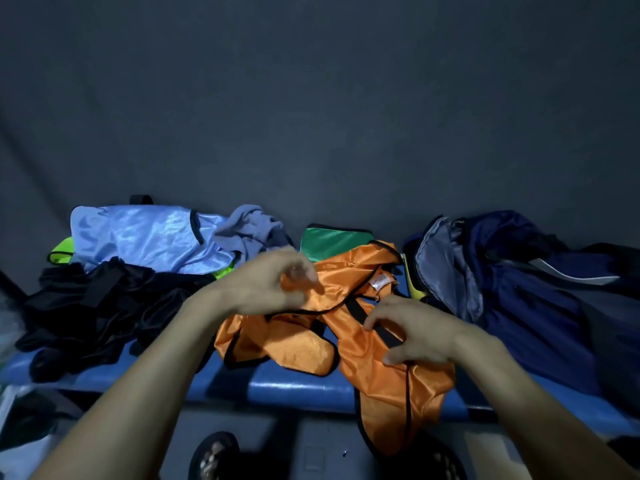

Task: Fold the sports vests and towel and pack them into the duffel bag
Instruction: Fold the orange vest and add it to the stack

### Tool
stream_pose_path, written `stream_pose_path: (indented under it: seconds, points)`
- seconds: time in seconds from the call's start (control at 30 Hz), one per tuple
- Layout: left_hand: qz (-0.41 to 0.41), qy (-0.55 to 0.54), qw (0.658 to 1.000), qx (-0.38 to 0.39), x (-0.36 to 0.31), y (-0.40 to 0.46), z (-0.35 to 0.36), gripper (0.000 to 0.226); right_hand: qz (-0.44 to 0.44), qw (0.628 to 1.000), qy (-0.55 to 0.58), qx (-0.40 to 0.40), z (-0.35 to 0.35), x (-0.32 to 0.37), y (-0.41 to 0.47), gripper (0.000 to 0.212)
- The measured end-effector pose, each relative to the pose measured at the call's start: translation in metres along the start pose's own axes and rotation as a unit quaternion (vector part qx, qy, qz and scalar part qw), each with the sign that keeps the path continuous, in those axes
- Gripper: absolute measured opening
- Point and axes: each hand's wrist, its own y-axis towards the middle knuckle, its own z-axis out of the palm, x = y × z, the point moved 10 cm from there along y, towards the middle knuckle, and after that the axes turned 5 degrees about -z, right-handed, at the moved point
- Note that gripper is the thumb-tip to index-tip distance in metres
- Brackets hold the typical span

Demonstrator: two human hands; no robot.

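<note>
An orange sports vest (388,372) with black trim lies crumpled in the middle of the blue bench (301,389), one end hanging over the front edge. My left hand (273,285) grips a bunch of its fabric near the top. My right hand (412,330) pinches its black strap on the right. A light blue vest (145,237) and a grey towel (252,226) lie at the back left. A green vest (332,240) sits folded behind the orange one. The navy duffel bag (519,289) stands open at the right.
A heap of black garments (93,306) covers the bench's left end, with a neon yellow vest (62,252) peeking out behind it. A dark grey wall rises behind the bench. Below the bench edge a sandalled foot (213,455) shows on the floor.
</note>
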Motion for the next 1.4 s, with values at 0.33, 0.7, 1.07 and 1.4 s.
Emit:
stream_pose_path:
  seconds: [0.33,0.7,1.07,1.4]
  points:
    - [-0.016,0.196,0.98,0.003,0.024,0.013,0.032,0.013,0.042,0.981,-0.121,0.149,0.036,-0.01,-0.043,0.045]
    - [0.028,-0.405,0.913,-0.037,-0.054,0.002,-0.002,0.023,-0.139,0.856,0.416,-0.275,-0.085,0.039,-0.063,0.011]
    - [0.053,-0.194,0.979,0.026,-0.08,-0.009,0.011,0.01,-0.091,0.74,0.569,-0.346,-0.098,0.034,-0.038,0.008]
    - [0.1,-0.277,0.955,-0.038,-0.083,-0.017,-0.022,0.016,-0.077,0.871,0.314,-0.371,-0.112,0.029,-0.039,0.014]
